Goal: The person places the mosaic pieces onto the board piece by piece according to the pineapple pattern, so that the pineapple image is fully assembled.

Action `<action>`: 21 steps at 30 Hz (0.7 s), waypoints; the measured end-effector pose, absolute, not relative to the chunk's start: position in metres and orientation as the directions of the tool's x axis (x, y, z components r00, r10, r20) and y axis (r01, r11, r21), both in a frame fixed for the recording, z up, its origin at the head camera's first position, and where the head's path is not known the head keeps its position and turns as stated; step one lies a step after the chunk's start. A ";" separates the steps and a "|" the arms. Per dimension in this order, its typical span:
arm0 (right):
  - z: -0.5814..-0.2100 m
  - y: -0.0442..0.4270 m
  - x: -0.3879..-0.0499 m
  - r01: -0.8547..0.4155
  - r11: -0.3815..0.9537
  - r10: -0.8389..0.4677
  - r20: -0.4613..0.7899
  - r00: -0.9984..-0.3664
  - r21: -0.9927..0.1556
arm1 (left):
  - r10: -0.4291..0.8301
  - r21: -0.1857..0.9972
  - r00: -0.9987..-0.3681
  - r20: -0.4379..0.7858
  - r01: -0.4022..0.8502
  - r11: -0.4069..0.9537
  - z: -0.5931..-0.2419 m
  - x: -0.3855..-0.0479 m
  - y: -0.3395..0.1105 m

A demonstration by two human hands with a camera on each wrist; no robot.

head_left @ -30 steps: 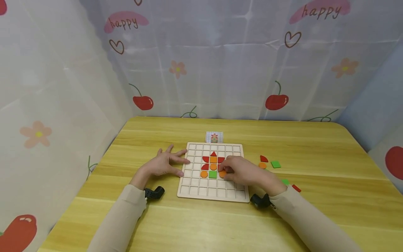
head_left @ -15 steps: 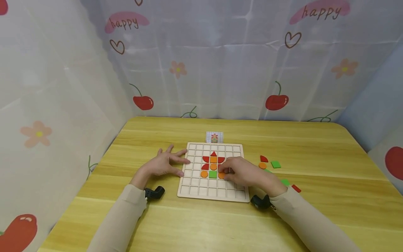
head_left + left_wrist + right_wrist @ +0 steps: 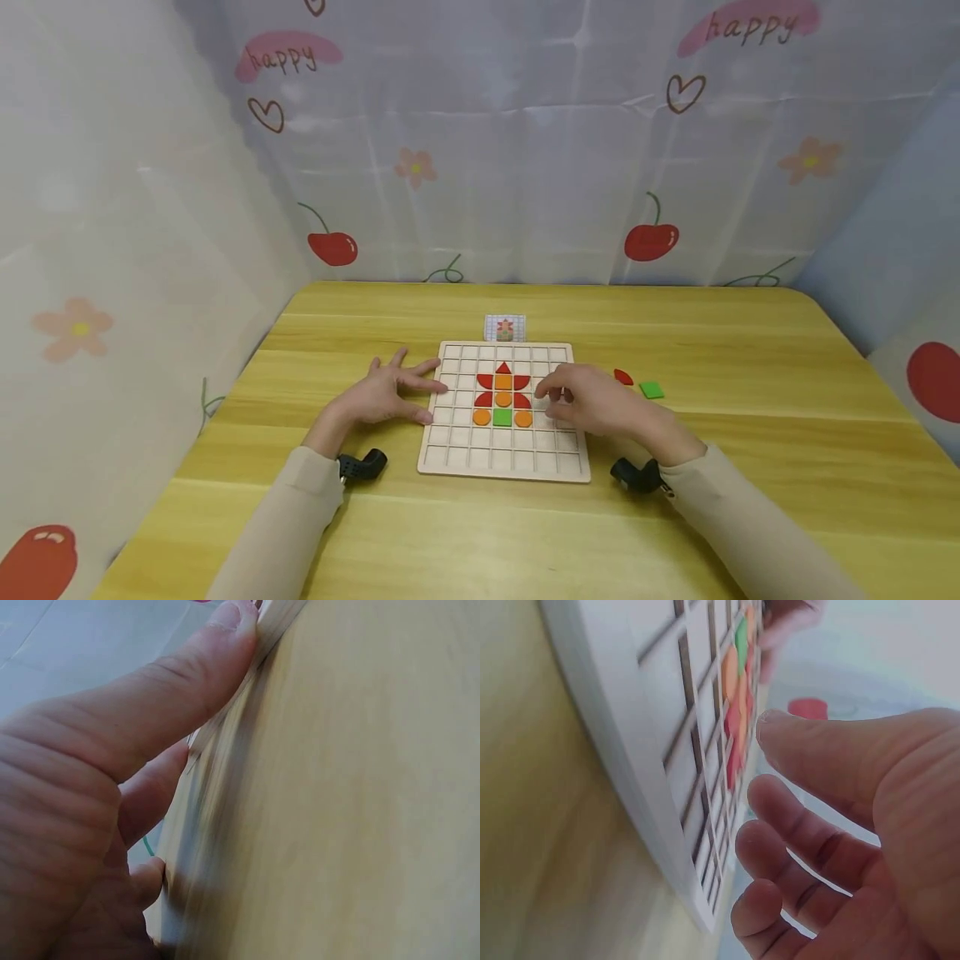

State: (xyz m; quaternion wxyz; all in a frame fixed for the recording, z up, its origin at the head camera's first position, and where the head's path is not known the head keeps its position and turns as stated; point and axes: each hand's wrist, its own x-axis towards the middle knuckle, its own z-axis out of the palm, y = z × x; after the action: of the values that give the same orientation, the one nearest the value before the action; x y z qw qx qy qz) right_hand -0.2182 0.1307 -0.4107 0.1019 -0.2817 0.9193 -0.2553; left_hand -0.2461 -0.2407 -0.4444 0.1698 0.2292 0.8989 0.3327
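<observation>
A wooden grid board (image 3: 502, 458) lies on the table, bearing a figure of red, orange and green pieces. At its bottom row a green square (image 3: 502, 417) sits between an orange disc (image 3: 482, 417) and another orange disc (image 3: 523, 418). My left hand (image 3: 382, 393), fingers spread, rests its thumb and fingertips on the board's left edge; in the left wrist view the thumb (image 3: 180, 690) touches that edge. Over the board's right part hovers my right hand (image 3: 600, 402), its fingers loosely bent and holding nothing, as the right wrist view of the hand (image 3: 840, 825) also shows.
Behind the board lies a small pattern card (image 3: 505, 327). Right of the board are a loose red piece (image 3: 623, 377) and a green square piece (image 3: 652, 389); the right hand and forearm hide part of the table there. A printed curtain (image 3: 480, 167) hangs behind the table.
My right hand has let go of the right orange disc and moved right, uncovering it and the red piece above. The head view has shifted slightly. My left hand stays at the board's edge.
</observation>
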 end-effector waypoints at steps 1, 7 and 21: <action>-0.409 0.134 -0.219 -0.456 0.717 -0.558 -0.042 -0.829 -0.527 | 0.525 0.675 -0.838 -0.151 0.301 0.674 -0.444 -0.246 -0.241; -0.405 0.161 -0.223 -0.465 0.709 -0.538 0.019 -0.843 -0.530 | 0.525 0.667 -0.837 -0.154 0.304 0.680 -0.445 -0.246 -0.243; -0.402 0.219 -0.239 -0.353 0.785 -0.427 -0.033 -0.903 -0.509 | 0.524 0.683 -0.836 -0.162 0.288 0.671 -0.442 -0.246 -0.242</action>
State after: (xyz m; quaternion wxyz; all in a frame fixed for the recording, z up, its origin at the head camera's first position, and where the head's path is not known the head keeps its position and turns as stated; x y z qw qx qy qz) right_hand -0.2388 0.2194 -0.4018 0.0734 -0.2071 0.9419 -0.2541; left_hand -0.2463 -0.2418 -0.4423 0.1753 0.2262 0.8972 0.3363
